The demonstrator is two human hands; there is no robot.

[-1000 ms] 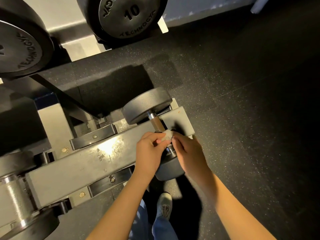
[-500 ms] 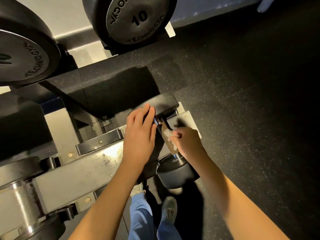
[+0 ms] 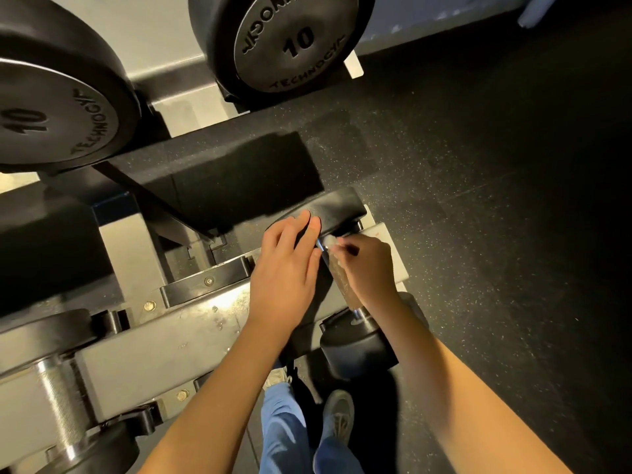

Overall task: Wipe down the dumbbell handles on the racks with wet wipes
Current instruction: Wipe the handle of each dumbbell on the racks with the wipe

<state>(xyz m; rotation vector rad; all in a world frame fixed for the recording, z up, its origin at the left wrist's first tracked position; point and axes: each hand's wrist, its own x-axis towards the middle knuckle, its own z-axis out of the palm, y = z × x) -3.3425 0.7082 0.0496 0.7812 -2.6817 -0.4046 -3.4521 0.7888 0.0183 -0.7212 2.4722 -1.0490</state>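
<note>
A small black dumbbell lies on the lower grey rack rail point(image 3: 178, 340), its far head point(image 3: 337, 208) up and its near head point(image 3: 359, 347) toward me. Its brownish knurled handle point(image 3: 343, 290) runs between them. My right hand point(image 3: 367, 268) pinches a small white wet wipe point(image 3: 331, 241) against the top end of the handle, by the far head. My left hand point(image 3: 285, 273) lies flat beside the handle, fingers spread and resting on the far head, holding nothing.
Two large black 10 dumbbells point(image 3: 290, 42) point(image 3: 51, 111) sit on the upper rack tier. A bigger dumbbell with a steel handle point(image 3: 60, 405) rests at the lower left. Dark rubber floor point(image 3: 496, 217) spreads to the right. My shoes and blue trousers point(image 3: 290, 429) stand below the rack.
My left hand let go of the wipe and moved up onto the dumbbell's far head. My right hand slid the wipe up the handle from its near end toward the far head.
</note>
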